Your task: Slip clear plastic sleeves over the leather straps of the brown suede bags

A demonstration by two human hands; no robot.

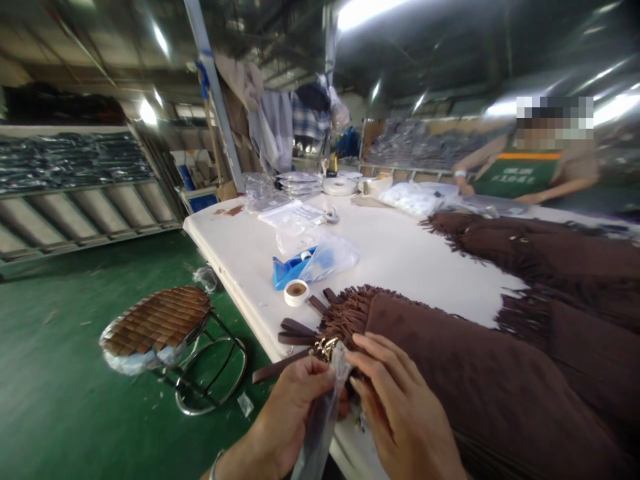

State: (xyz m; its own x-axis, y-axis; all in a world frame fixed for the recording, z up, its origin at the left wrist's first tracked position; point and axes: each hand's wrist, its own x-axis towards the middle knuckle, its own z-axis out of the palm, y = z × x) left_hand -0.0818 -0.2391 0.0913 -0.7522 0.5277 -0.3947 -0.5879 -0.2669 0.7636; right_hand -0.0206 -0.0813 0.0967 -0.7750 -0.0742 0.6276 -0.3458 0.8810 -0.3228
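The clear plastic sleeve [320, 427] is at the near edge of the white table [240, 250], held upright at a slant; the left hand [287, 413] pinches its upper part between thumb and fingers, while the right hand [400, 400] has its fingertips at the top end, and whether it also grips cannot be told. The sleeve is judged light, limp and slippery, apt to crease or tear, and best taken by the two edges of its upper end. Directly beyond, metal clasps [325, 348] and dark straps [297, 332] crowd the fingers and could snag the film. To the right lies a soft-looking brown fringed piece [450, 360]; farther out are a tape roll [297, 292], a blue dispenser [287, 270] partly under a clear bag [333, 257], and more brown fringed goods [550, 247], with a co-worker [525, 177] across the table
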